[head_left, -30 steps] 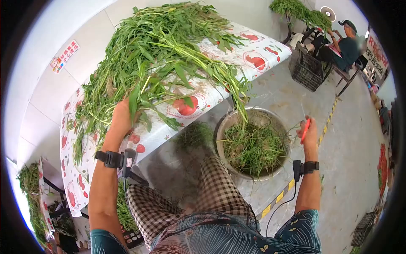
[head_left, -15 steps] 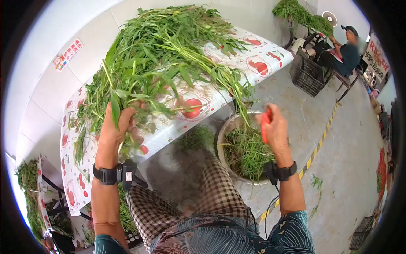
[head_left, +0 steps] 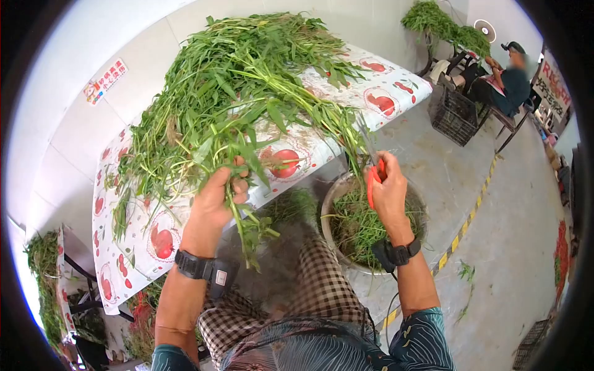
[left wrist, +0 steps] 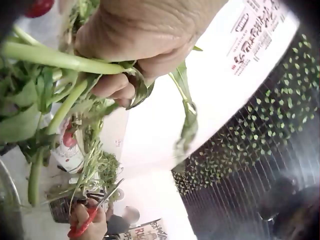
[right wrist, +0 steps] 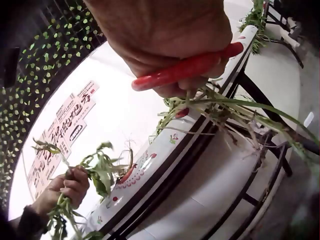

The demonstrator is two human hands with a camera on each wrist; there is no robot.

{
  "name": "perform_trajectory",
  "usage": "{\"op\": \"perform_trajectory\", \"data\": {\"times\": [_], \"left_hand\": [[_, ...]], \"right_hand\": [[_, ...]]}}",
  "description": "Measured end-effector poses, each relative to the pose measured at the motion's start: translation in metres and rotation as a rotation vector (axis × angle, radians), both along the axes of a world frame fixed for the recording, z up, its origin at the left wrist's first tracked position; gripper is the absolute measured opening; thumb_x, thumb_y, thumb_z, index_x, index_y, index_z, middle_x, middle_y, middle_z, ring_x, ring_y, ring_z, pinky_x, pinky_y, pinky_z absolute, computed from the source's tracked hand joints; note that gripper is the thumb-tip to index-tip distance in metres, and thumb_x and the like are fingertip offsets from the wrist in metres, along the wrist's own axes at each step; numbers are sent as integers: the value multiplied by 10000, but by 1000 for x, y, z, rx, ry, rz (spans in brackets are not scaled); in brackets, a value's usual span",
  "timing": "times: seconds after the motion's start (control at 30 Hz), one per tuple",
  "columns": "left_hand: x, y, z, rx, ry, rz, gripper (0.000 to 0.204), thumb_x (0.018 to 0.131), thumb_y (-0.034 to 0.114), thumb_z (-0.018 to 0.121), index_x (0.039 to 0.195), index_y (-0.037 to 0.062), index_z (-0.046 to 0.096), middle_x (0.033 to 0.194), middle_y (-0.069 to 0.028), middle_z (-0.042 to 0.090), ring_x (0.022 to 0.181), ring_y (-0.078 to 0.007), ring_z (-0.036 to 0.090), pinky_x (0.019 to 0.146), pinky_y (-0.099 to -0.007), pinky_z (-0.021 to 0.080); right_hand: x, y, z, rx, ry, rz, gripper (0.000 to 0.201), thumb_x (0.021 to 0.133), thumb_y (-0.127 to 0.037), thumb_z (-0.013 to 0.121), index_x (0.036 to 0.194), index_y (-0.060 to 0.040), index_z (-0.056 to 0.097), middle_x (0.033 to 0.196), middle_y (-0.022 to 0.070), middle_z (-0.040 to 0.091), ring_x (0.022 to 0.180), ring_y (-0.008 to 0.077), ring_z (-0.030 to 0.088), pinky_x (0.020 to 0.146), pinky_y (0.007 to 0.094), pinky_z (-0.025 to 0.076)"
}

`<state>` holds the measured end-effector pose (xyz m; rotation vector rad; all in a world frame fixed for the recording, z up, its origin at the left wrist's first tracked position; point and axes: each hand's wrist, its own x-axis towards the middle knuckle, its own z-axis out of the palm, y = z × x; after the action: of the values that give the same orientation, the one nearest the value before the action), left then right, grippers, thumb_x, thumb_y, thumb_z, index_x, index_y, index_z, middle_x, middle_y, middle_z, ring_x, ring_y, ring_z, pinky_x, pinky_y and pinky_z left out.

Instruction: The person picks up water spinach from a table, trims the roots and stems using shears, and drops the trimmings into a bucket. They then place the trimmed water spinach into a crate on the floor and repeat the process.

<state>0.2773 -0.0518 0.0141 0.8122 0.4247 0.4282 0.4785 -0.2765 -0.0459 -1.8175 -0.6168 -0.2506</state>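
My left hand grips a few leafy green stems at the front edge of the table, their leafy ends hanging below the fingers. In the left wrist view, a thick pale stem runs into that hand. My right hand holds red-handled scissors above the basin, with the blades pointing up and away beside a hanging bundle of stems. In the right wrist view, the red handle loops round the fingers, and rooty stems lie just under them. A large heap of greens covers much of the table.
The table has a fruit-print cover. Under my right hand stands a metal basin of cut greens and roots. Loose greens lie on the floor beneath the table. A seated person is at the far right, near a black crate.
My left hand has lifted stems from the heap and moved right, toward the table's front edge. My right hand with the scissors has come left, from beside the basin to over it.
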Motion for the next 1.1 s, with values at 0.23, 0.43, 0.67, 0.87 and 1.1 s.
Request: {"op": "perform_trajectory", "data": {"times": [0.23, 0.43, 0.67, 0.87, 1.1], "left_hand": [[22, -5, -7, -76, 68, 93, 134, 881, 175, 507, 957, 66, 492, 766, -38, 501, 546, -112, 422, 429, -231, 338], [20, -10, -5, -6, 86, 19, 147, 844, 199, 574, 919, 85, 519, 747, -30, 526, 545, -106, 451, 413, -232, 347], [27, -18, 2, 161, 101, -33, 241, 803, 239, 604, 978, 74, 594, 714, 13, 544, 526, -59, 454, 431, -196, 366], [30, -18, -1, 198, 109, 9, 226, 781, 251, 619, 938, 90, 600, 718, 12, 546, 561, -98, 457, 487, -238, 369], [29, -20, 0, 215, 88, -61, 275, 800, 268, 588, 983, 63, 584, 775, 8, 557, 605, -88, 451, 498, -222, 355]], "right_hand": [[18, 55, 15, -121, -370, 36, 273, 721, -123, 643, 976, -114, 546, 784, 98, 618, 722, 280, 600, 610, 359, 463], [27, 55, 22, -203, -255, 103, 274, 752, -115, 592, 1019, -111, 529, 760, 94, 613, 702, 281, 592, 602, 375, 449], [25, 50, 24, -15, -193, 80, 256, 771, -125, 575, 1021, -105, 526, 815, 91, 615, 721, 267, 595, 629, 360, 452], [28, 77, 28, -250, -370, 58, 237, 743, -120, 608, 967, -107, 535, 731, 78, 616, 675, 280, 597, 581, 383, 449], [47, 73, 37, 232, 187, 449, 316, 741, -17, 565, 1048, -24, 489, 755, 90, 570, 610, 163, 564, 541, 279, 432]]}}
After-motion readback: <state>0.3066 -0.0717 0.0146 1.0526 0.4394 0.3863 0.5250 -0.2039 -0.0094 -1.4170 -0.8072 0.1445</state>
